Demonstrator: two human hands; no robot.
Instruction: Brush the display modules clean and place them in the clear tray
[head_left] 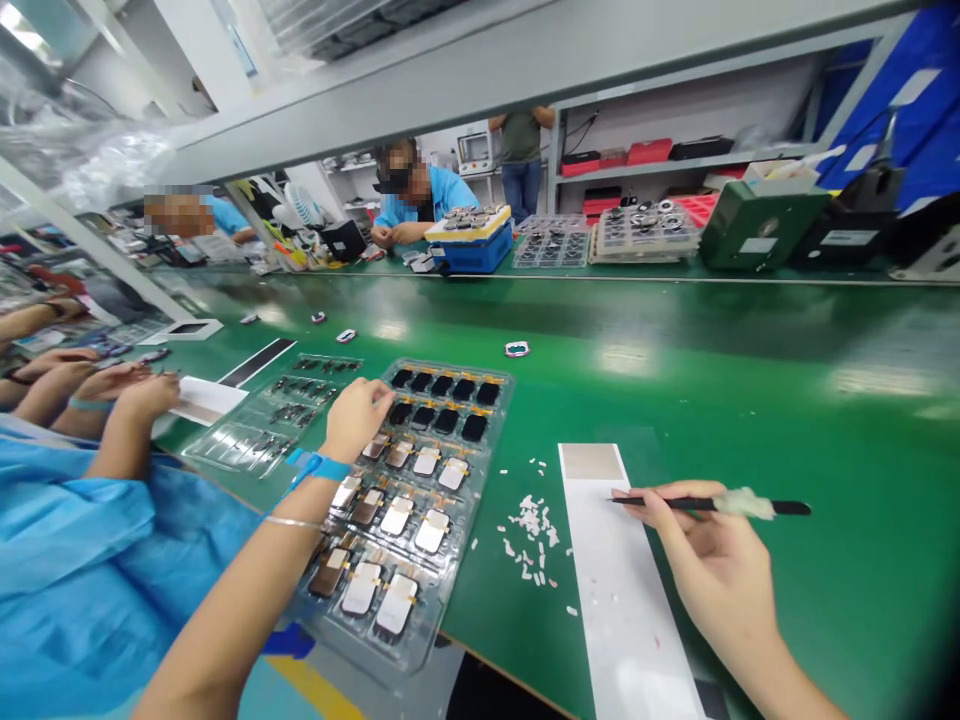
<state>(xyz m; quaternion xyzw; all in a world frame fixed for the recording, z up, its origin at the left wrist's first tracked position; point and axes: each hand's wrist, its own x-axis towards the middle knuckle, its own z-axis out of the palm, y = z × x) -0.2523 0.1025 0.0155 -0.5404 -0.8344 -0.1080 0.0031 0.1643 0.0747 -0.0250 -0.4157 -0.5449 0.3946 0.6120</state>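
My left hand (pixel 358 418), with a blue wrist strap (pixel 319 466), reaches over a clear plastic tray (pixel 469 490) of small rectangular screen modules. Its fingers are closed at the tray's upper left rows; whatever they hold, if anything, is hidden. Black-faced modules (pixel 448 421) fill the two far rows, and silver-backed ones (pixel 431 531) sit nearer. In my right hand (pixel 712 560) is a pair of black tweezers (pixel 694 503) with whitish wrapping, tip pointing left. The tip hovers over or touches a long white strip of sheet (pixel 607 560) with a beige patch at its far end.
Small white scraps (pixel 531 517) lie scattered between tray and strip. Co-workers' hands (pixel 146 395) are at the left, beside other clear trays (pixel 247 447). Small parts (pixel 517 349) rest along the green bench (pixel 750 360). A blue box (pixel 472 252) and a green box (pixel 765 225) stand behind.
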